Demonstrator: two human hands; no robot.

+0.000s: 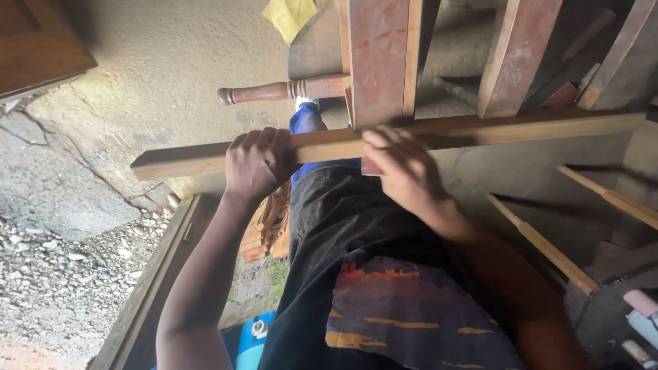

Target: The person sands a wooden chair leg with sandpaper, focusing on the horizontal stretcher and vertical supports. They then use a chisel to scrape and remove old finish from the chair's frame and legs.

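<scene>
Both hands (257, 163) (404, 168) grip plank (192, 159) mid-length; ends free.

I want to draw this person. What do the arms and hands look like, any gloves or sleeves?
No gloves. The left hand and right hand are bare, with no rings or watch showing. Both forearms are bare too; no sleeves reach them.

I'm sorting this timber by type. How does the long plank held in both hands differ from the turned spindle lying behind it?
The plank is flat-sided and square-edged; the turned spindle is rounded, with ringed grooves and a knob end. The plank is pale yellowish, the spindle dark reddish-brown. The left hand and right hand grip the plank; nothing touches the spindle. Both are wood and lie roughly crosswise.
</scene>
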